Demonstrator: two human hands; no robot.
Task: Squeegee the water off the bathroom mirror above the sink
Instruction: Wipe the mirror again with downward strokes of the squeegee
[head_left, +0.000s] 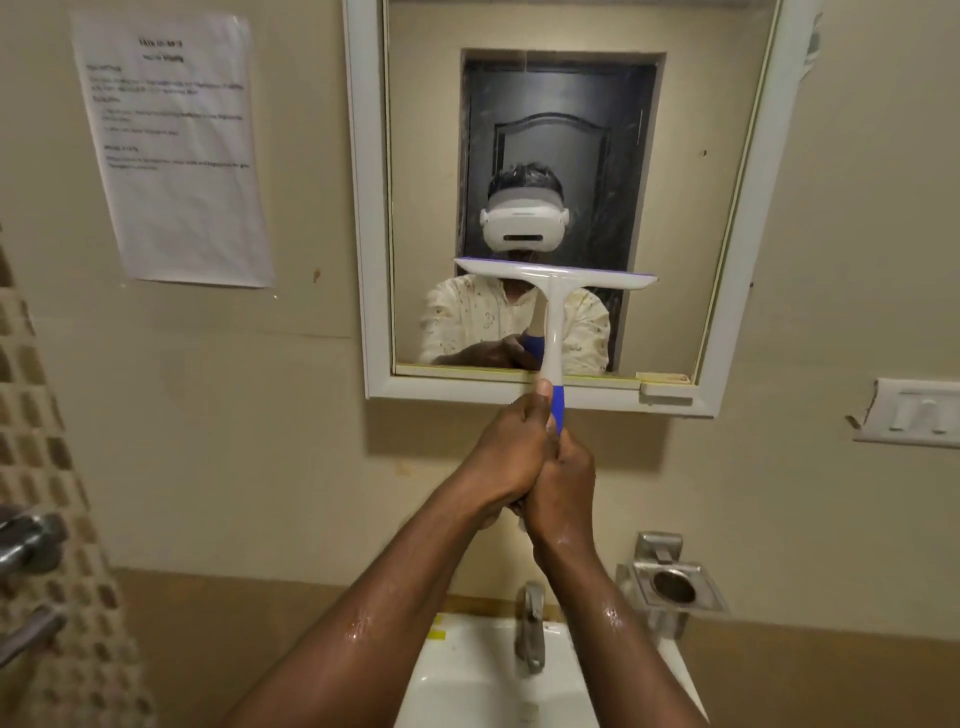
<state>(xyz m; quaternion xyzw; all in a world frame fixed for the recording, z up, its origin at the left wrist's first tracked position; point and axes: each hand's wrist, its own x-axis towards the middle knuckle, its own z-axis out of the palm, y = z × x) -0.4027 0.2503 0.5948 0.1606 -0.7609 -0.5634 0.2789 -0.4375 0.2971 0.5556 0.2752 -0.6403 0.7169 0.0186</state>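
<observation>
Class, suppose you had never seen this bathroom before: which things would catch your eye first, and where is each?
First, the white squeegee held up against the white-framed mirror at centre, its blue-ended handle gripped by the left hand and right hand together. Next, the printed paper sheet stuck on the wall to the mirror's left, and the sink with its tap below.

Small bathroom: white-framed wall mirror (571, 156) above a white sink (467, 686) with metal tap (531, 629).
</observation>
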